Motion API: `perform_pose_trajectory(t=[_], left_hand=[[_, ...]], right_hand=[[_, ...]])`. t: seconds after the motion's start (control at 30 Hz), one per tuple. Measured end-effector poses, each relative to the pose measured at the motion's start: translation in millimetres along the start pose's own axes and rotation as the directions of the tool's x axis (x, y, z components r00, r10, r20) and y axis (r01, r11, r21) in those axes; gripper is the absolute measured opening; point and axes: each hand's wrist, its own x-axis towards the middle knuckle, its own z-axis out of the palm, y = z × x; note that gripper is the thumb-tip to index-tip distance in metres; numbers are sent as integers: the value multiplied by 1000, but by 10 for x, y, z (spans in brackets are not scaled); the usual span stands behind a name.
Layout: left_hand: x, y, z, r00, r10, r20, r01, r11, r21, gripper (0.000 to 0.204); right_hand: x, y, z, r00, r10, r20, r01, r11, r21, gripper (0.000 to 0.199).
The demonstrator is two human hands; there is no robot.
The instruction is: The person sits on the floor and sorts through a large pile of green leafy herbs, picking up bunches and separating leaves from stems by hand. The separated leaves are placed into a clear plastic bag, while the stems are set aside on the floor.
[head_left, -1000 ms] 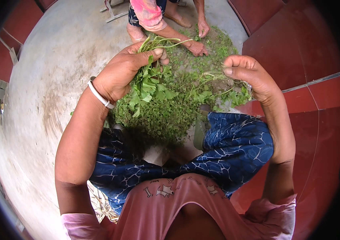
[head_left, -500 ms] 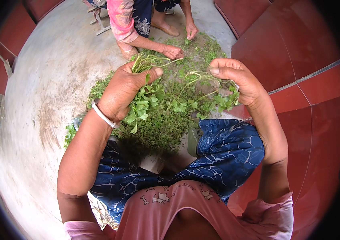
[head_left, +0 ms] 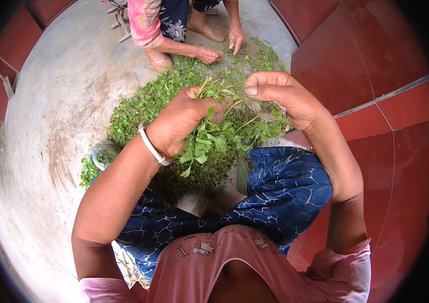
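My left hand [head_left: 178,120] is closed around a small bunch of leafy green herbs [head_left: 205,142], parsley- or celery-like. Pale stems stick up past its thumb, and toothed leaves hang below. To its right, my right hand [head_left: 289,99] pinches thin stems between thumb and forefinger; a leafy sprig [head_left: 266,130] hangs beneath it. The two lots of stems meet or overlap between my hands; I cannot tell whether they touch. Under both hands a wide heap of loose greens [head_left: 136,115] covers the floor, partly hidden by my arms.
Opposite me, a person's left-side hand [head_left: 208,54] and other hand [head_left: 235,39] reach into the heap's far edge. A clear bag or container of greens [head_left: 102,155] sits by my left knee. Glossy red panels [head_left: 338,76] stand at right. Concrete floor [head_left: 68,81] stretches left.
My left hand has moved right with its bunch, close to my right hand. The right hand has shifted slightly left. The other person's hands have moved a little on the heap.
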Motion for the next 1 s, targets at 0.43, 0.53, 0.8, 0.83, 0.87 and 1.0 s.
perform_pose_trajectory(t=[0.43,0.53,0.8,0.83,0.87,1.0], left_hand=[[-16,21,26,993,73,96,-93,971,220,24],[9,3,13,993,110,40,-116,966,231,21],[62,82,-121,980,188,-68,-181,979,96,16],[98,81,-163,982,188,-33,-184,978,93,17],[87,94,-211,981,195,-8,-193,976,100,18],[0,85,-183,970,228,-83,-217,968,128,22]], right_hand=[[64,102,-6,999,-28,40,32,993,-114,14],[60,78,40,999,-27,42,30,996,-81,14],[31,83,-7,991,-136,-13,136,989,52,17],[0,88,-53,994,-102,-50,108,987,121,17],[-14,84,-86,994,-78,-76,92,977,195,17],[53,155,-165,976,24,-215,39,958,283,14]])
